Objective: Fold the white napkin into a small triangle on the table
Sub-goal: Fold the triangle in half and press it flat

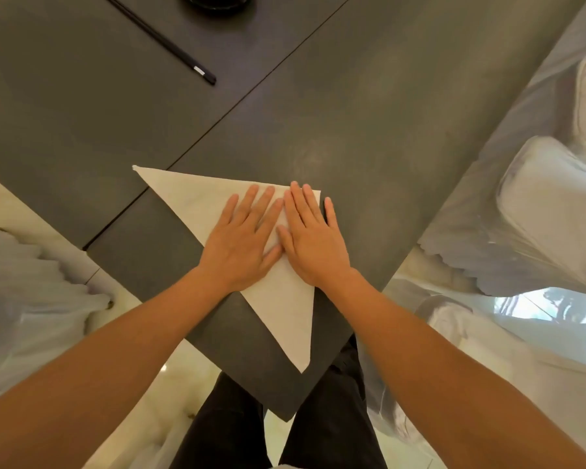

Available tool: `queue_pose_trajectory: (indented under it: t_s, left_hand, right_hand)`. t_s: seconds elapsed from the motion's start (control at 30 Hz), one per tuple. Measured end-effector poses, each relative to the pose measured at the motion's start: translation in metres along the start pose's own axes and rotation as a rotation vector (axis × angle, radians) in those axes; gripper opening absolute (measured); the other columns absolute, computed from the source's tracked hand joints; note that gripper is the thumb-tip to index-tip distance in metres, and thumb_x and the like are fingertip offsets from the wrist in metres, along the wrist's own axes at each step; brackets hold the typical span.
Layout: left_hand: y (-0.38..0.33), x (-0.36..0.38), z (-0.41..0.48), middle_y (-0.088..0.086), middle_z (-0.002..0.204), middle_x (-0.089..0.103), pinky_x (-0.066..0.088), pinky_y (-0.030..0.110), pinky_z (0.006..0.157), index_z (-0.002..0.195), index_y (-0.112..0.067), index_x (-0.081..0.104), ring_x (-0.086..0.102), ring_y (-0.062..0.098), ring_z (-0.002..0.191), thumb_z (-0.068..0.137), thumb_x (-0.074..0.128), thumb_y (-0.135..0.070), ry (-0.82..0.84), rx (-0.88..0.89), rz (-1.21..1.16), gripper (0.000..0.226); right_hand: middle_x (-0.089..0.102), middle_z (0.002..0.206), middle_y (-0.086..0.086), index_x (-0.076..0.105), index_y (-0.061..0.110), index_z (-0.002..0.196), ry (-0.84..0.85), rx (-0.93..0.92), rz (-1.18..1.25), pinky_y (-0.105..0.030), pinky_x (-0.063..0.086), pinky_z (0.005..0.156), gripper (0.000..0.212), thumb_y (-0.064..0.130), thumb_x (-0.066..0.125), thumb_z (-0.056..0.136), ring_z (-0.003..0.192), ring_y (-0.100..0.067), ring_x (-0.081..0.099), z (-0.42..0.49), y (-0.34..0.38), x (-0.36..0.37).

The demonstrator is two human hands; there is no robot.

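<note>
The white napkin [190,198] lies flat on the dark grey table [369,130] as a large triangle. One tip points far left, one sits under my right fingers, and one points toward me near the table corner. My left hand [242,238] rests palm down on the middle of the napkin, fingers spread. My right hand [313,238] lies flat beside it on the napkin's right part, its little finger on bare table. The two thumbs almost touch. Neither hand grips anything.
A pair of black chopsticks [170,45] lies at the far left of the table. A dark round object [217,0] sits at the top edge. Chairs in plastic covers [538,204] stand to the right and left. The table corner is near my legs.
</note>
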State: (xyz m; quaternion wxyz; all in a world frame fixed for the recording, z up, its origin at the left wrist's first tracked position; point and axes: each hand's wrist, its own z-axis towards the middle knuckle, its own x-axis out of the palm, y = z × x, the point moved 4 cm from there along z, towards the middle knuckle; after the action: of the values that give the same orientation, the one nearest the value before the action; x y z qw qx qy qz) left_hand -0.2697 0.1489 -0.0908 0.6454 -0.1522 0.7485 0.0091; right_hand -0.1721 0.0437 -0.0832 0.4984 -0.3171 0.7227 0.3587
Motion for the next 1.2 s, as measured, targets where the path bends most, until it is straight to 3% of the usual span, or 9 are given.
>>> queue_pose_trajectory:
  t_s: [0.23, 0.4, 0.57, 0.73, 0.83, 0.93, 1.03, 1.13, 1.2]
  left_hand:
    - [0.059, -0.009, -0.002, 0.011, 0.169, 0.005, 0.008, 0.058, 0.123, 0.160, -0.029, 0.009, 0.001, 0.037, 0.155, 0.092, 0.021, -0.078, 0.015, -0.104, 0.045, 0.085]
    - [0.117, -0.021, -0.018, 0.012, 0.169, 0.003, 0.003, 0.048, 0.126, 0.160, -0.018, 0.007, -0.002, 0.029, 0.156, 0.095, 0.017, -0.073, 0.005, -0.265, 0.020, 0.085]
    - [0.133, -0.028, -0.021, 0.010, 0.170, -0.003, 0.002, 0.045, 0.127, 0.160, -0.009, 0.001, -0.006, 0.025, 0.156, 0.100, 0.011, -0.067, 0.020, -0.356, 0.014, 0.084]
    - [0.131, -0.028, -0.015, 0.015, 0.169, -0.003, -0.001, 0.042, 0.126, 0.159, -0.008, 0.003, -0.007, 0.028, 0.156, 0.103, 0.011, -0.058, -0.011, -0.401, -0.047, 0.075]
    - [0.128, -0.024, -0.020, 0.017, 0.168, -0.002, -0.003, 0.043, 0.125, 0.159, -0.006, 0.003, -0.008, 0.029, 0.155, 0.105, 0.014, -0.048, -0.053, -0.379, -0.026, 0.069]
    - [0.131, -0.017, -0.025, 0.019, 0.168, -0.003, -0.003, 0.044, 0.125, 0.159, -0.007, -0.001, -0.006, 0.032, 0.156, 0.098, 0.023, -0.040, -0.051, -0.332, 0.162, 0.073]
    - [0.133, -0.014, -0.024, 0.017, 0.168, -0.007, -0.009, 0.040, 0.125, 0.159, -0.007, -0.005, -0.009, 0.030, 0.156, 0.098, 0.030, -0.042, -0.062, -0.345, 0.161, 0.078]
    - [0.132, -0.014, -0.020, 0.014, 0.169, -0.005, -0.005, 0.039, 0.126, 0.158, -0.006, -0.002, -0.009, 0.024, 0.156, 0.105, 0.009, -0.046, -0.097, -0.400, 0.031, 0.067]
    - [0.132, -0.015, -0.019, 0.012, 0.169, -0.003, -0.006, 0.038, 0.126, 0.158, -0.007, 0.000, -0.008, 0.023, 0.156, 0.106, 0.006, -0.047, -0.112, -0.413, 0.019, 0.066]
  right_hand:
    - [0.004, 0.167, -0.008, 0.003, 0.022, 0.158, -0.015, 0.063, -0.092, -0.053, 0.004, 0.123, 0.072, 0.063, 0.010, 0.100, 0.154, -0.027, 0.000, 0.004, -0.008, 0.011]
    - [0.000, 0.168, -0.007, -0.001, 0.023, 0.158, 0.018, 0.078, -0.083, -0.053, 0.003, 0.123, 0.072, 0.064, 0.009, 0.100, 0.154, -0.026, -0.003, 0.002, -0.008, 0.008]
    - [-0.008, 0.167, -0.005, -0.008, 0.024, 0.157, 0.106, 0.069, -0.090, -0.052, -0.002, 0.123, 0.074, 0.065, 0.007, 0.098, 0.153, -0.025, -0.009, 0.006, -0.006, -0.001]
    - [0.003, 0.167, -0.009, 0.009, 0.012, 0.157, 0.082, 0.245, 0.024, -0.055, -0.002, 0.121, 0.072, 0.054, 0.026, 0.100, 0.153, -0.030, -0.006, 0.016, 0.022, -0.027]
    - [0.007, 0.167, -0.010, 0.010, 0.007, 0.156, 0.037, 0.069, 0.222, -0.052, 0.000, 0.122, 0.072, 0.053, 0.019, 0.102, 0.154, -0.027, -0.004, 0.050, 0.098, -0.034]
    - [0.004, 0.168, -0.005, 0.004, 0.011, 0.157, 0.097, -0.113, 0.274, -0.052, 0.002, 0.123, 0.069, 0.051, 0.018, 0.103, 0.154, -0.025, -0.004, 0.077, 0.165, -0.022]
    - [-0.002, 0.168, -0.003, -0.002, 0.013, 0.158, 0.136, -0.090, 0.235, -0.049, -0.003, 0.123, 0.069, 0.053, 0.013, 0.103, 0.153, -0.020, -0.008, 0.085, 0.158, -0.003]
    - [0.002, 0.168, -0.004, 0.005, 0.014, 0.158, 0.065, -0.078, 0.133, -0.048, -0.004, 0.124, 0.072, 0.058, 0.008, 0.101, 0.154, -0.021, -0.006, 0.074, 0.124, 0.003]
    - [0.000, 0.168, -0.004, 0.004, 0.015, 0.158, 0.044, -0.078, 0.075, -0.049, -0.002, 0.124, 0.074, 0.060, 0.007, 0.100, 0.154, -0.022, -0.006, 0.065, 0.102, 0.006]
